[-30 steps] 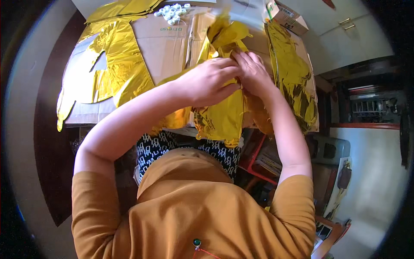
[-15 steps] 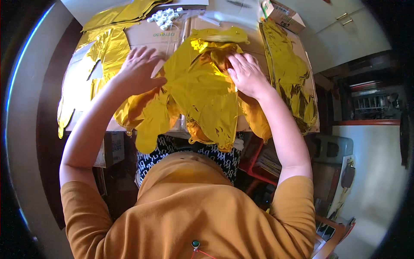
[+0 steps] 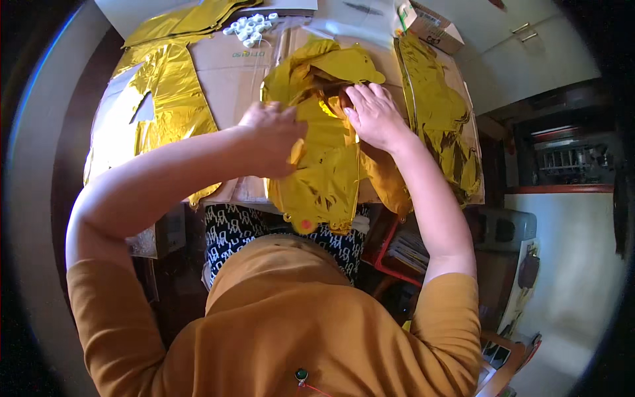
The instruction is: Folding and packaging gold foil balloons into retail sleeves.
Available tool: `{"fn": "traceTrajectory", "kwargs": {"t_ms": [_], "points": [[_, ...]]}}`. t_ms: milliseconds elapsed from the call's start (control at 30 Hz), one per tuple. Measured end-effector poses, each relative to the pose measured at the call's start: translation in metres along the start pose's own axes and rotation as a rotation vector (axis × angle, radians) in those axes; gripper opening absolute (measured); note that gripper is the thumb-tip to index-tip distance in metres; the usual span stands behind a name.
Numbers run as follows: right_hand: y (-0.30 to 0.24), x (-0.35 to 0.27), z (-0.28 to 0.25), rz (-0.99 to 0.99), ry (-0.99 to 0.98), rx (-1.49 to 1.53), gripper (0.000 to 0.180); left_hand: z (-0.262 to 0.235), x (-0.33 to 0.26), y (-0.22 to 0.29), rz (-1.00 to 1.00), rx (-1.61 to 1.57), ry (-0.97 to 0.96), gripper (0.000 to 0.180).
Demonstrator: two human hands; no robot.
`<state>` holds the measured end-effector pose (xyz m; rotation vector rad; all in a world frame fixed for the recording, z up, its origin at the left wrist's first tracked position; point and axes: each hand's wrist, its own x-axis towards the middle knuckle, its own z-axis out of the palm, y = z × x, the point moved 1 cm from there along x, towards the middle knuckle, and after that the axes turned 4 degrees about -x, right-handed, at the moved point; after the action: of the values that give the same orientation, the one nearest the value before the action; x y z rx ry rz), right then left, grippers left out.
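Note:
A crumpled, deflated gold foil balloon (image 3: 324, 175) lies in the middle of the cardboard, its lower end hanging over the front edge above my lap. My left hand (image 3: 274, 135) is over its left side, the arm reaching across. Those fingers are bent and smeared by motion, so their grip does not show. On the upper right part of the foil rests my right hand (image 3: 376, 118), fingers stretched out and thumb against a fold. The foil's upper part is bunched, with darker inner folds showing between my hands.
More flat gold foil lies at the left (image 3: 175, 99), in a stack at the back left (image 3: 192, 23) and at the right (image 3: 433, 89). White small plastic pieces (image 3: 250, 30) sit at the back. An open carton (image 3: 430, 28) stands at the back right of the cardboard (image 3: 231, 76).
My left hand has moved right across the foil, and the foil's left part has been drawn in toward the middle. My right hand has stayed nearly in place.

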<state>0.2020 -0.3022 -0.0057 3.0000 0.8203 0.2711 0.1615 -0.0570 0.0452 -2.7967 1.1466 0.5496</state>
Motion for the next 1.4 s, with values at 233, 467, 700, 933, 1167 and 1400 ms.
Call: {"fn": "traceTrajectory", "kwargs": {"t_ms": [233,467,700,933,1167,1400], "points": [[-0.005,0.006,-0.009,-0.004,-0.019,0.031,0.044,-0.031,-0.049,-0.036,0.119,-0.028,0.219,0.046],[-0.005,0.009,-0.011,-0.009,-0.075,0.029,0.046,-0.023,-0.016,-0.017,0.546,-0.299,0.229,0.072],[-0.004,0.005,-0.003,0.008,-0.036,-0.052,0.046,-0.006,-0.016,-0.018,0.484,-0.081,0.292,0.079],[-0.002,0.004,-0.005,0.023,-0.089,-0.036,0.048,-0.029,-0.001,-0.024,0.242,-0.15,-0.036,0.07],[-0.004,0.008,-0.007,-0.023,-0.077,-0.034,0.047,-0.023,-0.044,-0.055,0.051,0.064,0.039,0.071],[0.005,0.004,0.004,-0.042,-0.025,-0.035,0.046,-0.024,-0.048,-0.017,0.29,-0.02,0.72,0.044]]}}
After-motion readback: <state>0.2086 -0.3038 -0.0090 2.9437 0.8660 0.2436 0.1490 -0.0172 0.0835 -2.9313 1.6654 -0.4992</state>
